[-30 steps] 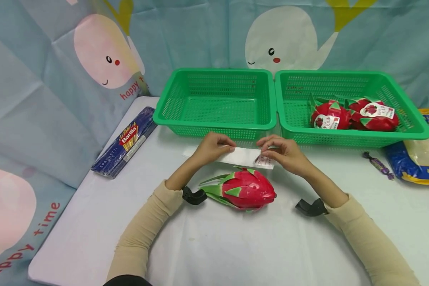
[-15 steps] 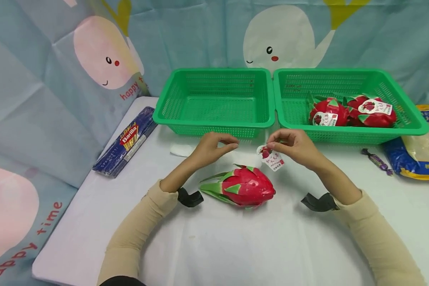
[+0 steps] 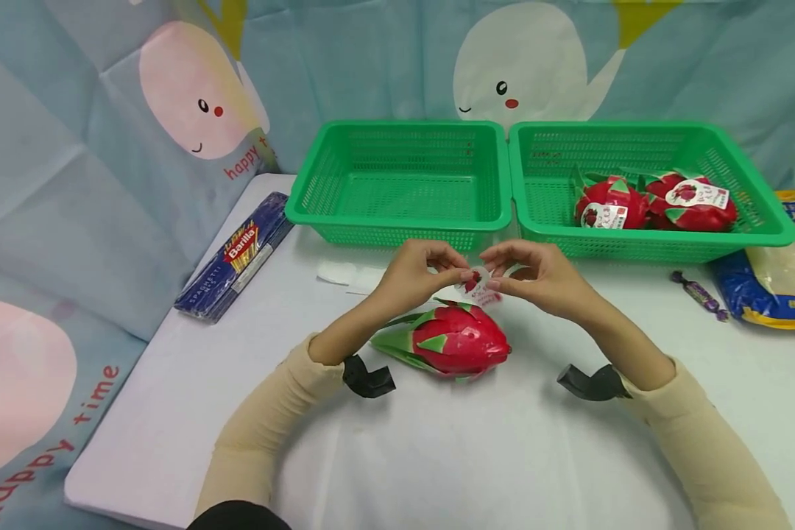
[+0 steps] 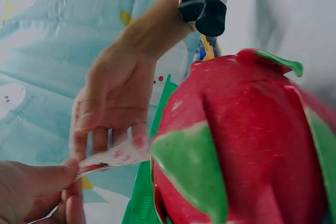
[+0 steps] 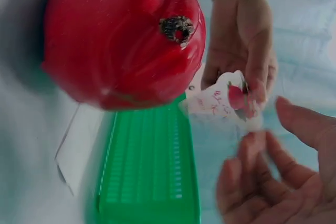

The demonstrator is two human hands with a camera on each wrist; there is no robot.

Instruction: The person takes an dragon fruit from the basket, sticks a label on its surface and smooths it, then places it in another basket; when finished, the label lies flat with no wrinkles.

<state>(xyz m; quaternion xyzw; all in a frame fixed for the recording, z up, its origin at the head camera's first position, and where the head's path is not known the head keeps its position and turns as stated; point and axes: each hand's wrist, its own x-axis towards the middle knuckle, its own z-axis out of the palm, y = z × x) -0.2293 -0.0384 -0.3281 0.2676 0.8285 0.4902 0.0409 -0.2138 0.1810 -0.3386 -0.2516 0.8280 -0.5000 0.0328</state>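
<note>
My left hand (image 3: 419, 278) pinches a small printed sticker (image 3: 477, 288) between thumb and fingers. It is white, with a red fruit picture and red writing. Beside its other edge, my right hand (image 3: 538, 276) has its thumb and fingers spread apart, fingertips close to the sticker in the right wrist view. Just below both hands on the table lies a red dragon fruit (image 3: 465, 342) with green leaf tips, its leafy end pointing left. It looms large in the left wrist view, and its dark stub shows in the right wrist view. A white paper strip (image 3: 339, 272) lies behind the left hand, partly hidden.
Two green baskets stand at the back: the left basket (image 3: 397, 233) and the right basket (image 3: 636, 243), which contains two stickered dragon fruits (image 3: 692, 205). A spaghetti pack (image 3: 235, 258) lies left. A wrapped candy (image 3: 698, 296) and a blue-yellow bag (image 3: 778, 287) lie right.
The sticker has come off the white strip in my right hand, and my left hand now grips it. The hands have drawn together over the dragon fruit, and the strip lies on the table.
</note>
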